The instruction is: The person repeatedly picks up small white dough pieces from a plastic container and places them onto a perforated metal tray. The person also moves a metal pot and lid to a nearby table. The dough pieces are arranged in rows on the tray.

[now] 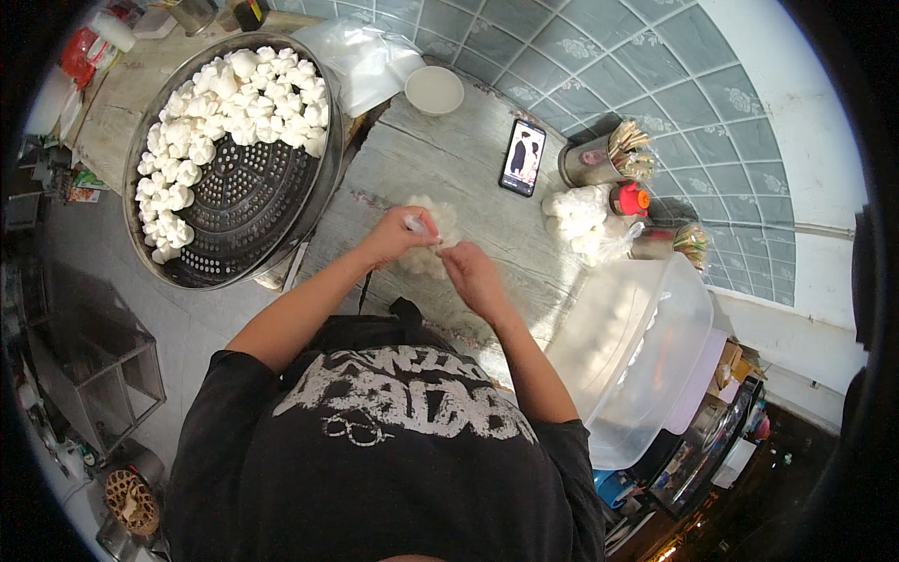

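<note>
My left hand is closed on a small piece of clear plastic, with fingers bent around it. Its fingertips meet those of my right hand, which pinches at something too small to make out. Beneath both hands a clear bag of whitish pieces lies on the wood-patterned table. To the left, a large round perforated metal steamer tray holds many white dough-like pieces along its upper and left sides.
A white bowl stands behind the hands, beside plastic bags. A smartphone lies to the right, near a metal can of sticks, a filled plastic bag and a red-capped bottle. A translucent plastic bin is nearer me.
</note>
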Tool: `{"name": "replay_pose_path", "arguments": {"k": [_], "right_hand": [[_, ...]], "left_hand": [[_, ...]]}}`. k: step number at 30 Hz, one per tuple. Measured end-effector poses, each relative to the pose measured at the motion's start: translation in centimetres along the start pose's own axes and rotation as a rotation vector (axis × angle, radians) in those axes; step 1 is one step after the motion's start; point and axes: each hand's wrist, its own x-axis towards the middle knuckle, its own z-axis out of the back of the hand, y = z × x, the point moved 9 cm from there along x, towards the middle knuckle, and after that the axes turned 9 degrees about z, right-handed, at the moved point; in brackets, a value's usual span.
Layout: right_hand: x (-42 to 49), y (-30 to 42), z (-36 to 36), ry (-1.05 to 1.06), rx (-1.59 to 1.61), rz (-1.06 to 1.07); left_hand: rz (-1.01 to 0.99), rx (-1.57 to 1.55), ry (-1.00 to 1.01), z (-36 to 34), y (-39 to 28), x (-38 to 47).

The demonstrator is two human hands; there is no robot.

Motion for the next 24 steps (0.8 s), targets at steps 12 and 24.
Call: {"name": "replay_pose_path", "arguments": {"k": [12, 24], "right_hand": [[3.0, -5.4, -1.5, -0.182, 0.469, -0.142], [4.2, -3.6, 0.0, 0.060, 0.183, -0.058]], "left_hand": [[-0.816, 0.996, -0.155, -3.4, -6.1, -2.4], [-0.745, 0.821, -0.302, -1.1, -6.0, -2.0]]}}
